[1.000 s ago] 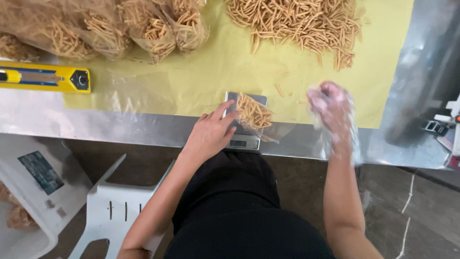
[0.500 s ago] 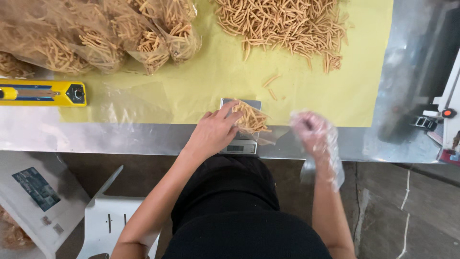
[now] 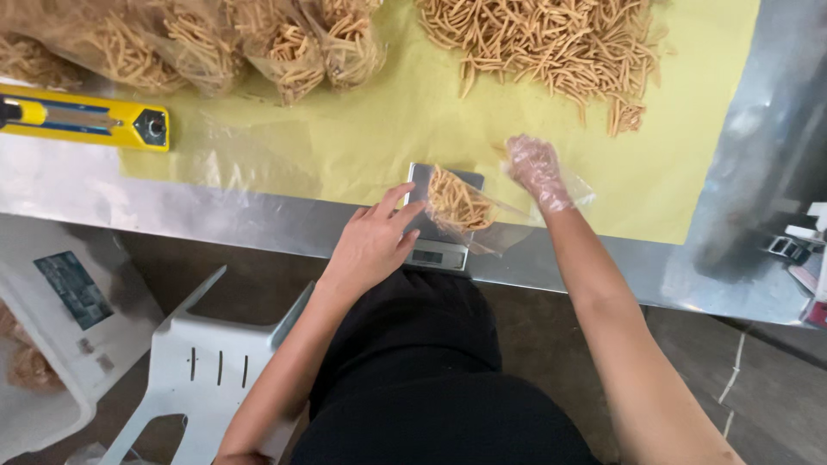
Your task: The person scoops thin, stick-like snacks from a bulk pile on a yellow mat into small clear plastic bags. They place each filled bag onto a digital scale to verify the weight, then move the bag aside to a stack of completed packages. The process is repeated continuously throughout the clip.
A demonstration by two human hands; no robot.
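A small clear bag of fried snack sticks (image 3: 461,207) rests on a little digital scale (image 3: 435,250) at the table's front edge. My left hand (image 3: 372,241), bare, lies against the scale's left side with its fingers touching the bag. My right hand (image 3: 536,170) wears a thin clear plastic glove and hovers just right of the bag's open end, fingers loosely curled. Whether it holds any sticks cannot be told. A big loose pile of snack sticks (image 3: 543,47) lies on yellow paper (image 3: 362,129) beyond the scale.
Several filled clear bags of sticks (image 3: 215,43) lie at the far left. A yellow tool (image 3: 86,120) sits on the metal table (image 3: 741,215). Below the table are a white plastic stool (image 3: 198,362) and a white box (image 3: 52,301).
My right hand has come up from below the table's right edge and moved left, toward the bag on the scale. My left hand has stayed at the scale.
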